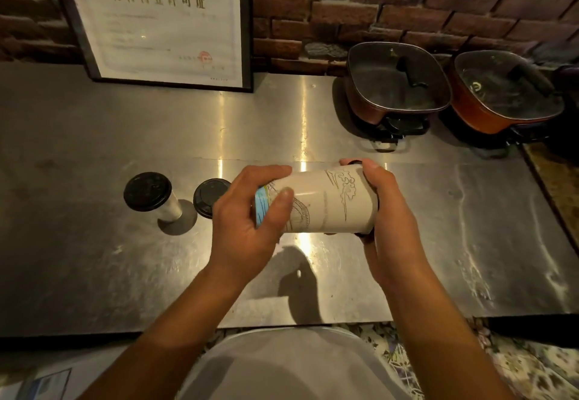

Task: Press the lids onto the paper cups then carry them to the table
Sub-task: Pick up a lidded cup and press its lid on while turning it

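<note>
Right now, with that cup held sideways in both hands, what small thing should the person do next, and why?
Probably tip the paper cup upright and set it on the steel counter. It lies sideways between the left hand and the right hand, which covers its lid end, while two lidded cups already stand upright there.

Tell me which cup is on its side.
The cup held in both hands, left hand at its base and right hand at its mouth end. The two lidded cups stand upright on the counter.
</note>
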### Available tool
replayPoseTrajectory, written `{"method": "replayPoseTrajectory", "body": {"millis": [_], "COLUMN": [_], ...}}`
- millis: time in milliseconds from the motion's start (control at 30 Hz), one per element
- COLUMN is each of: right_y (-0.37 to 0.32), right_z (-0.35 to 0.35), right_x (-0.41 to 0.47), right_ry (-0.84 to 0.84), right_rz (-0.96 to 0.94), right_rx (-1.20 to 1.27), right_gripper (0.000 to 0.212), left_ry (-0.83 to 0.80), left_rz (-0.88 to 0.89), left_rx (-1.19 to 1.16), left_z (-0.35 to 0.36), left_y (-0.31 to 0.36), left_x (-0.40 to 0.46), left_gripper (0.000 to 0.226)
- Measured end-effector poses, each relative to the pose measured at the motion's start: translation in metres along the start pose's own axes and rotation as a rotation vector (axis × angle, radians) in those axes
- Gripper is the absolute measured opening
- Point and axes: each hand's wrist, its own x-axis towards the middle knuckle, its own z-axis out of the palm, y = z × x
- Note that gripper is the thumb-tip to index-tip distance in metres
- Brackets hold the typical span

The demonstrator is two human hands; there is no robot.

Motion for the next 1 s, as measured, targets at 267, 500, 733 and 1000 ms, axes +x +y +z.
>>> {"method": "replayPoseTrajectory", "body": {"millis": [267, 500, 733, 1000], "right_y": [0.014, -0.008, 0.009, 0.000], "right_z": [-0.009, -0.006, 0.013, -0.001], "right_x": [-0.002, 0.005, -0.022, -0.003], "right_ry": [-0.002, -0.073, 0.038, 0.022], "right_rz": [-0.344, 0.241, -0.345, -0.090], "right_rx": [-0.160, 0.102, -0.114, -0.051], "right_gripper": [0.054, 0.039, 0.040, 0.041], "left_ry": [-0.093, -0.162, 0.050, -0.123], "left_rz": [-0.476, 0.242, -0.221, -0.245], "left_rx": [-0.278, 0.209, -0.142, -0.116], "left_z": [-0.003, -0.010, -0.008, -0.012], "left_y": [0.019, 0.004, 0.016, 0.020], "left_x": [0.005, 0.001, 0.001, 0.003], "left_gripper": [0.030, 0.041, 0.012, 0.023]}}
